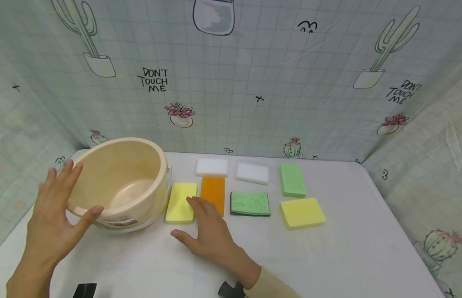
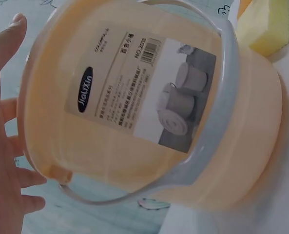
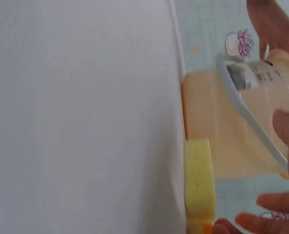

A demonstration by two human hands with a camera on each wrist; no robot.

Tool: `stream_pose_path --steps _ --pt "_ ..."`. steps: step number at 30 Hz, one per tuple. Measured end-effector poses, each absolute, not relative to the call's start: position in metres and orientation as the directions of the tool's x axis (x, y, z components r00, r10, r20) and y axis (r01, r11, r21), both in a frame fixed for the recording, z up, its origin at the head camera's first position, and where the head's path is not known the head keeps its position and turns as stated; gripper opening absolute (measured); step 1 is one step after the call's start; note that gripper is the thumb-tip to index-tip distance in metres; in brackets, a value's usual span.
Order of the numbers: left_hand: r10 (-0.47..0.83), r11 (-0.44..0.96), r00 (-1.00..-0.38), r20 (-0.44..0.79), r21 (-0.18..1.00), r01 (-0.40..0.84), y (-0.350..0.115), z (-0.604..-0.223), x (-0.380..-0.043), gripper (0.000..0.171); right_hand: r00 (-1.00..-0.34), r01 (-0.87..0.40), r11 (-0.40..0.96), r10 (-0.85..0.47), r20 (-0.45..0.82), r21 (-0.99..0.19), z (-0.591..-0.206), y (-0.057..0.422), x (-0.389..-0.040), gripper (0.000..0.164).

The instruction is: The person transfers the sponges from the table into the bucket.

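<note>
A cream plastic bucket (image 1: 150,207) stands tilted in look at the left of the table, its pale handle (image 2: 222,112) hanging down across the labelled side. My left hand (image 1: 54,215) is at the bucket's near left rim, fingers spread and thumb over the edge; whether it touches is unclear. Over the orange sponge (image 1: 213,188) hovers my right hand (image 1: 214,238), fingers loosely extended and thumb apart. Just left of that hand lies a yellow sponge (image 1: 179,209), beside the bucket. The right fingers partly hide the orange sponge; contact with it cannot be made out.
Two white sponges (image 1: 212,167) lie behind the orange one. To the right are a green sponge with a dark underside (image 1: 249,203), another green sponge (image 1: 292,180) and a second yellow sponge (image 1: 302,213). Patterned cloth (image 1: 253,66) walls the white table (image 1: 357,248) at the back and sides.
</note>
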State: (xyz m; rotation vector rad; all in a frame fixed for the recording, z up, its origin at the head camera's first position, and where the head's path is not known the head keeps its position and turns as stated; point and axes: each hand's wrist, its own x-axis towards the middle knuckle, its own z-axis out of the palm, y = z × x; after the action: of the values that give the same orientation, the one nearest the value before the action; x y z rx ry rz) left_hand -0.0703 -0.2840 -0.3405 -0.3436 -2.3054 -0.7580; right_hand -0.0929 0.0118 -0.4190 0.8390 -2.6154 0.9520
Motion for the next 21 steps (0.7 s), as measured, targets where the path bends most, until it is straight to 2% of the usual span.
stream_pose_path --steps 4,8,14,18,21 --pt "-0.002 0.769 -0.73 0.684 0.468 0.436 -0.289 -0.348 -0.076 0.084 -0.845 -0.533 0.614 -0.349 0.406 -0.582 -0.423 0.001 -0.092 0.066" --pt "-0.045 0.754 -0.736 0.676 0.506 0.419 -0.293 -0.355 -0.078 0.075 -0.897 -0.441 0.63 -0.277 0.345 -0.639 -0.423 -0.007 -0.09 0.066" --pt "-0.124 0.661 -0.782 0.61 0.639 0.394 -0.296 -0.358 -0.078 0.062 -0.946 -0.321 0.709 -0.201 0.256 -0.628 -0.425 -0.019 -0.088 0.074" --pt "-0.149 0.581 -0.83 0.538 0.726 0.367 -0.297 -0.358 -0.078 0.061 -0.958 -0.279 0.734 -0.17 0.23 -0.619 -0.427 -0.025 -0.087 0.08" --pt "-0.136 0.557 -0.85 0.509 0.749 0.359 -0.297 -0.359 -0.078 0.063 -0.958 -0.274 0.759 -0.16 0.238 -0.591 -0.431 -0.029 -0.09 0.083"
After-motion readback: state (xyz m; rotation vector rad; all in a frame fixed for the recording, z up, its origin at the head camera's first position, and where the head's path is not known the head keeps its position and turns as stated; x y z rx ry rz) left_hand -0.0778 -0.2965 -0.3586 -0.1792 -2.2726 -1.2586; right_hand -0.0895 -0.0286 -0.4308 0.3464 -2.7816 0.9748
